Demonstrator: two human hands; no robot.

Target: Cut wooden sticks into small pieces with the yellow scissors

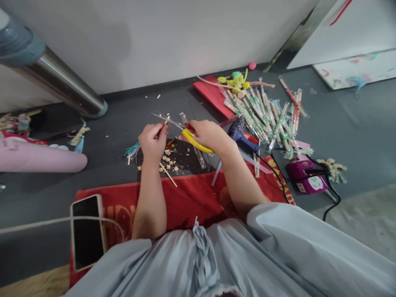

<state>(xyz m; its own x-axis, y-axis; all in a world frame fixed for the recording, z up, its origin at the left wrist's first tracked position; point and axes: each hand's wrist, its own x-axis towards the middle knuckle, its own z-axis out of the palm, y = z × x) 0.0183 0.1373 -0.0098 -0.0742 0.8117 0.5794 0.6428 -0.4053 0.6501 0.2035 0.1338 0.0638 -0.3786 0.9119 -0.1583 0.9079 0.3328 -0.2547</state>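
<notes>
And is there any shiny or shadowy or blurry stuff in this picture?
In the head view, the metal pipe has a shiny streak, the wall carries a soft shadow at left, the floor at lower right looks blurry, and the scissors show fairly clearly.

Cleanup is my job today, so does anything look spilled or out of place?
Yes: small, pale scraps lie strewn over the dark grey surface beside the left hand, with tiny white bits beyond the yellow-handled metal scissors, looking like ungathered litter.
</notes>
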